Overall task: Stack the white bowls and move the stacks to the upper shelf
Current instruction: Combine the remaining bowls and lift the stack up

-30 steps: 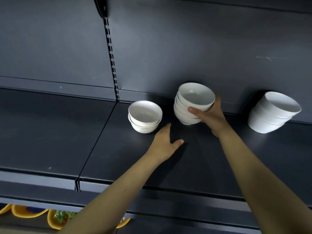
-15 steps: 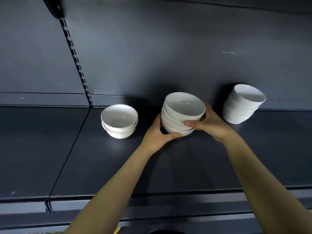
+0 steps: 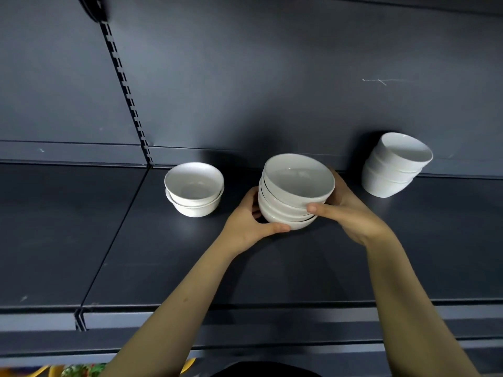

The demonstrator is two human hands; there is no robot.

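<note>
Dark metal shelf (image 3: pixel 163 268) carries everything: your left hand (image 3: pixel 250 221) and right hand (image 3: pixel 345 213) cup the middle stack of white bowls (image 3: pixel 296 186) between them, fingers curled round its lower walls. Judge it heavy, rigid, glaze-slick and chippable, so hold low, near the base. Mouths face up; its long axis stands near vertical, slightly tilted.

A dark grey back panel (image 3: pixel 272 77) fills the upper part of the view, with a thin white scratch (image 3: pixel 381 81) on its right side. A slotted metal upright (image 3: pixel 126 91) runs down it at a slant on the left, topped by a black bracket (image 3: pixel 94 8). At the bottom left edge, blurred yellow and green items (image 3: pixel 79 370) show.
</note>
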